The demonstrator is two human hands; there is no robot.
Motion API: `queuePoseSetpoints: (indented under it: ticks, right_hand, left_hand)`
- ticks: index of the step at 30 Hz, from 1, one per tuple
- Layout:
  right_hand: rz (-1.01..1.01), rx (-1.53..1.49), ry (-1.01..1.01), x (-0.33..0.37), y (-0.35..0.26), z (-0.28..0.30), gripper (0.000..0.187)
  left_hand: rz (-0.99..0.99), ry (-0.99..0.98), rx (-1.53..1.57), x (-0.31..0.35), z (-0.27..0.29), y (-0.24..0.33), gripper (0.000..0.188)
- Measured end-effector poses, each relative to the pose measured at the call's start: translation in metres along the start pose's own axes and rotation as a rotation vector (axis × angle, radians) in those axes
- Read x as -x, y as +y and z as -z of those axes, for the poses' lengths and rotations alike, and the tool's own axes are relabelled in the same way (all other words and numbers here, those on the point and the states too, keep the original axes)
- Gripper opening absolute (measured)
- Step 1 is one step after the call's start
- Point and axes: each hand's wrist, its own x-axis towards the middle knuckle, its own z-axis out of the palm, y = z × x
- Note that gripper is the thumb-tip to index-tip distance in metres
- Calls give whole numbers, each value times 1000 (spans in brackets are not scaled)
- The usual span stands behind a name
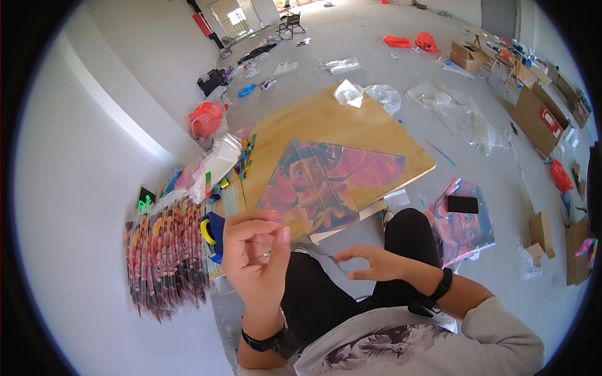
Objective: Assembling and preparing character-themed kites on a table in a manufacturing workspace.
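Observation:
A printed kite (338,182) with a cartoon figure and thin spars lies flat on the wooden table (269,135) in front of me. My left hand (256,260) is raised over the table's near edge, thumb and forefinger pressed together; what they pinch, if anything, is too small to make out. Lower and to the right, my right hand (379,263) hovers over my lap with thumb and forefinger apart, holding nothing visible. Beside my left hand stands a blue tape dispenser (215,237) with a yellow core, partly hidden by that hand.
Many similar printed kites (166,260) hang in a bunch at the left. A black phone (462,204) rests on a printed sheet (467,229) right of my knee. Clear plastic film (451,109), cardboard boxes (539,122) and red bags (207,119) lie around the floor.

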Motion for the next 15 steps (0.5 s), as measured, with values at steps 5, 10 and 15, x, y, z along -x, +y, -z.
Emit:
queuePoseSetpoints:
  ticks: [5,10,15]
  right_hand:
    - [-84,-85,-76,2,24,-15,39]
    - [-201,-605,-185,6,35,-17,30]
    - [-227,-648,-207,11,29,-13,28]
  left_hand:
    - [33,71,-5,-1,8,-3,29]
    - [44,165,-83,-1,23,-9,25]
    - [17,252,-149,-7,34,-12,19]
